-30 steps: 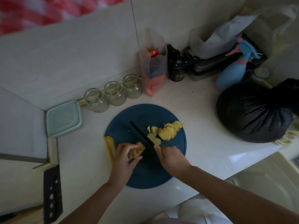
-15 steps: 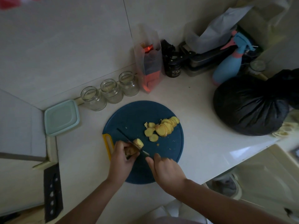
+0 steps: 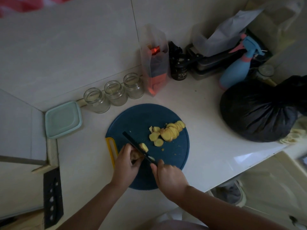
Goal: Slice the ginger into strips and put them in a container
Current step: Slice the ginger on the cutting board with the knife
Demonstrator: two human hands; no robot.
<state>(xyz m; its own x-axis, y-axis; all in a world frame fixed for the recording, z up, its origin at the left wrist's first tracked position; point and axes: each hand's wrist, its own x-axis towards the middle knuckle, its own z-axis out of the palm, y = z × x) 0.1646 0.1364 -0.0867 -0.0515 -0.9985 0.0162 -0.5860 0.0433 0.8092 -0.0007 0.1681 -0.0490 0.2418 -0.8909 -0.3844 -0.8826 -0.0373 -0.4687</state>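
Observation:
On the round blue cutting board (image 3: pixel 176 156) lies a row of yellow ginger slices (image 3: pixel 167 132). My left hand (image 3: pixel 127 161) grips the uncut ginger piece (image 3: pixel 137 154) at the board's left side. A cut slice (image 3: pixel 144 147) stands just right of the blade. My right hand (image 3: pixel 167 176) holds the handle of the black knife (image 3: pixel 132 141), whose blade runs up and left across the ginger piece. A pale green lidded container (image 3: pixel 62 119) sits on the counter to the board's left.
Three glass jars (image 3: pixel 114 92) line the wall behind the board. A clear bag with a red pack (image 3: pixel 155 63), a dark jar (image 3: pixel 178 71), a blue spray bottle (image 3: pixel 235 70) and a black bag (image 3: pixel 259 110) crowd the back right. A black cleaver (image 3: pixel 52 198) lies at lower left.
The knife moved left along the ginger piece and came down through it, leaving a fresh slice beside the blade. Both hands shifted slightly left on the board.

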